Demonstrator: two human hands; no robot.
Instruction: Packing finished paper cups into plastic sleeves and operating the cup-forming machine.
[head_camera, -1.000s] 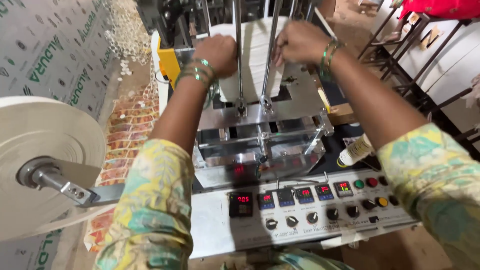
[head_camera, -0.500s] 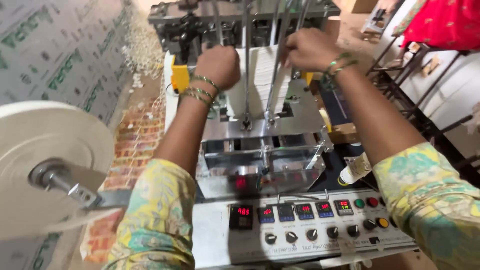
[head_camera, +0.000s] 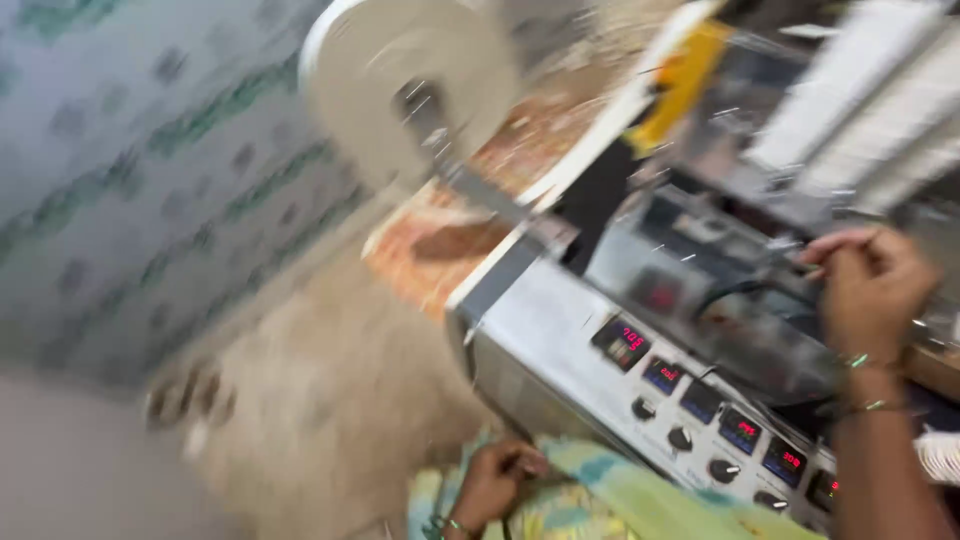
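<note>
The view is motion-blurred and tilted. My right hand (head_camera: 872, 288) hovers with curled fingers over the metal middle section of a packing machine (head_camera: 700, 270), at the right edge. The blur hides whether it holds anything. My left hand (head_camera: 494, 484) is low at the bottom, below the machine's grey control panel (head_camera: 560, 340), its fingers bent against my patterned green-yellow garment (head_camera: 620, 500). The panel carries red digit displays (head_camera: 700, 395) and a row of black knobs (head_camera: 682, 438).
A large white paper roll (head_camera: 400, 90) on a metal spindle sits at the upper middle. A yellow part (head_camera: 685, 80) and white strips (head_camera: 860, 110) are at the machine's top right. A patterned wall sheet (head_camera: 150, 180) fills the left, with brick-patterned floor (head_camera: 440, 240) beneath.
The camera has swung down and left. Both hands left the upright rods at the machine's top: the left dropped to my lap below the panel, the right lowered to the machine's middle.
</note>
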